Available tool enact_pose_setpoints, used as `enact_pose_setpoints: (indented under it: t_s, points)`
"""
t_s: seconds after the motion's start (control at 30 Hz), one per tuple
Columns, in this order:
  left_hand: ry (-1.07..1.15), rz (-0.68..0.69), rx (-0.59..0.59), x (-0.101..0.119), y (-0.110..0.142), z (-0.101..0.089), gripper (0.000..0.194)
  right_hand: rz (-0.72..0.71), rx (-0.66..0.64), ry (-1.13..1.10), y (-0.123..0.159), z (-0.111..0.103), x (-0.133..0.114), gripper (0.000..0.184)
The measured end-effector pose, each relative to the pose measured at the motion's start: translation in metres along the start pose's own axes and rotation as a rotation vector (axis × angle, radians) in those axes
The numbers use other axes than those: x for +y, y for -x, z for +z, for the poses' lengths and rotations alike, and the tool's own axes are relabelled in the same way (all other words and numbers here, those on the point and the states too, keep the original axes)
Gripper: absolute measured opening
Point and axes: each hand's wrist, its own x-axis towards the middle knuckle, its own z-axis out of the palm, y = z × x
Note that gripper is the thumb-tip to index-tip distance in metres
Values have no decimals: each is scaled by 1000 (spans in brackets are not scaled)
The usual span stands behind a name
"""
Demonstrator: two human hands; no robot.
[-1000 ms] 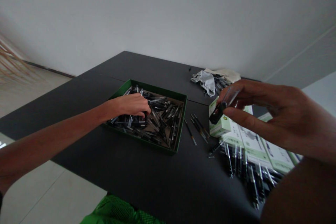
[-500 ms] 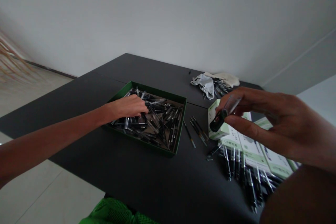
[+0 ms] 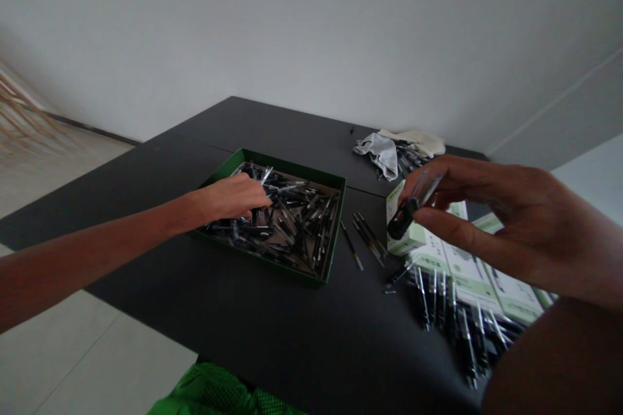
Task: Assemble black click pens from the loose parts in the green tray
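My left hand (image 3: 238,196) reaches into a green-rimmed box (image 3: 287,167) full of loose black and clear pen parts (image 3: 292,224). Its fingers are curled down among the parts, and whatever they pinch is hidden. On the right, my right hand (image 3: 506,227) is raised above the table. Between thumb and fingers it grips a clear pen barrel with a black grip (image 3: 405,217), tilted with the black end down and to the left. Right behind that barrel stands a small white and green carton (image 3: 413,243).
Several pen refills (image 3: 367,240) lie between the box and the carton. Flat white and green packs (image 3: 470,275) sit under my right hand, with a row of black pens (image 3: 467,343) before them. Crumpled gloves (image 3: 384,152) lie at the back near the wall.
My left hand has shifted slightly left and up within the box, fingers still curled down. My right hand keeps hold of the barrel and has barely moved.
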Motion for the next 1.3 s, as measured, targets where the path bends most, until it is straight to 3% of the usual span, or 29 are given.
enact_pose_setpoints:
  t_s: [0.3, 0.5, 0.6, 0.7, 0.87, 1.13, 1.2, 1.3]
  points:
    - [8, 58, 30, -3, -19, 6, 10, -3, -6, 6, 2, 1, 2, 10]
    - [38, 71, 119, 2, -18, 3, 22, 9, -13, -6, 3, 1, 4, 8]
    - [192, 196, 121, 7, -9, -7, 16, 3, -3, -5, 4, 1, 5, 8]
    - [313, 297, 22, 11, 0, -14, 8, -6, 1, 1, 4, 1, 6, 8]
    - [201, 157, -9, 15, 5, -9, 11, -24, 10, 20, 5, 3, 10, 8]
    - [217, 147, 89, 15, -13, -2, 14, -24, -2, 37, 5, 4, 9, 7]
    - [202, 18, 185, 9, -10, -1, 25, -29, -5, 38, 5, 4, 7, 8]
    - [168, -320, 284, -3, 5, 7, 41, -29, -5, 39, 5, 4, 6, 9]
